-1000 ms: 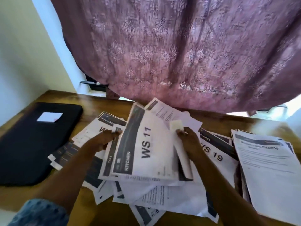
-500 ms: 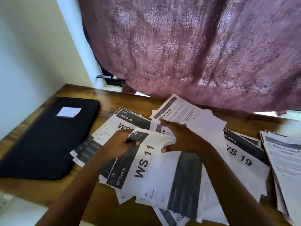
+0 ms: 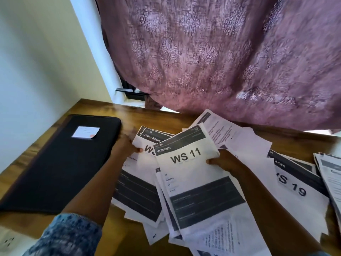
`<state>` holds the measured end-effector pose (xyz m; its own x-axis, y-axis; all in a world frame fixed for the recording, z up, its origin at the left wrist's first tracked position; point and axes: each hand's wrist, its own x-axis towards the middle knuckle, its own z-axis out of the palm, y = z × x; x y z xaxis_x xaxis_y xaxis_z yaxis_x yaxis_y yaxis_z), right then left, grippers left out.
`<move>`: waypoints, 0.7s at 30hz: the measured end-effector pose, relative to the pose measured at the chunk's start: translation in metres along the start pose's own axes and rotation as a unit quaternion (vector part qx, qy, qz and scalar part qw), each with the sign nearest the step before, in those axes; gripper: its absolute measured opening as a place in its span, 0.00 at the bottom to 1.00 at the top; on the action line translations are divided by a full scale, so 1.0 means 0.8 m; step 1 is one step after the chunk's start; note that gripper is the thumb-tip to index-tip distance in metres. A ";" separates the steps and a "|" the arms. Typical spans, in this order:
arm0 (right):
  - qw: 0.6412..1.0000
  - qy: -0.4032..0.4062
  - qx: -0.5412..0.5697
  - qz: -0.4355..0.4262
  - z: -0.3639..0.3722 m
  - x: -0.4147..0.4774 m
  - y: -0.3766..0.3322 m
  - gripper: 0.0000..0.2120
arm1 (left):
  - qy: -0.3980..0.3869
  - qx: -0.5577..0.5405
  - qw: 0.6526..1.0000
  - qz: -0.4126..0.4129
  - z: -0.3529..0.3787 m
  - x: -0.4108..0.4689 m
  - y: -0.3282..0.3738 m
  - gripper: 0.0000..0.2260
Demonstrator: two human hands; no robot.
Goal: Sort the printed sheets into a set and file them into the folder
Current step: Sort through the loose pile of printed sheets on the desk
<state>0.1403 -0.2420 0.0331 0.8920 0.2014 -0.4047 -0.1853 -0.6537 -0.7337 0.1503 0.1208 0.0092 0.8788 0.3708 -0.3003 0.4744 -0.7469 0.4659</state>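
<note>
Printed sheets lie in a loose heap across the wooden table [image 3: 88,108]. On top is the "KITCHEN WS 11" sheet [image 3: 191,174], and my right hand [image 3: 224,161] grips its right edge, thumb on top. My left hand [image 3: 127,146] holds the left edge of the "LIVING ROOM" sheet [image 3: 147,143], which lies partly under the kitchen one. A "WS 19" sheet [image 3: 295,187] lies to the right. The black folder [image 3: 60,163] lies shut at the left, with a white label [image 3: 85,132] on its cover.
A mauve patterned curtain [image 3: 212,58] hangs over the table's far edge. A second stack of printed sheets [image 3: 330,174] sits at the far right. A wall [image 3: 36,61] borders the table on the left.
The WS 11 sheet has been turned upright to face me and lies on top of the heap. My left hand moved from it to the Living Room sheet. The view shifted left.
</note>
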 end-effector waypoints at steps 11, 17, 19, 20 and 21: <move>0.984 0.014 0.177 -0.025 -0.003 -0.014 0.016 0.44 | 0.061 -0.138 0.982 0.112 -0.061 -0.069 -0.010 0.09; 0.929 0.060 0.352 -0.101 0.023 -0.020 -0.052 0.24 | 0.087 -0.358 0.910 0.192 -0.116 -0.152 0.024 0.11; 0.906 0.090 0.394 -0.123 0.036 -0.017 -0.086 0.25 | 0.068 -0.434 0.880 0.181 -0.119 -0.165 0.038 0.10; 0.899 0.106 0.405 -0.128 0.041 -0.018 -0.102 0.26 | 0.059 -0.473 0.864 0.161 -0.118 -0.168 0.042 0.10; 0.896 0.111 0.411 -0.126 0.045 -0.020 -0.118 0.24 | 0.050 -0.508 0.849 0.138 -0.116 -0.168 0.045 0.09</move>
<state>0.1290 -0.1572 0.0890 0.9913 0.0582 -0.1181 -0.1263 0.1687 -0.9775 0.0541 0.0954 0.1438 0.9395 0.3421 -0.0156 0.0056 0.0300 0.9995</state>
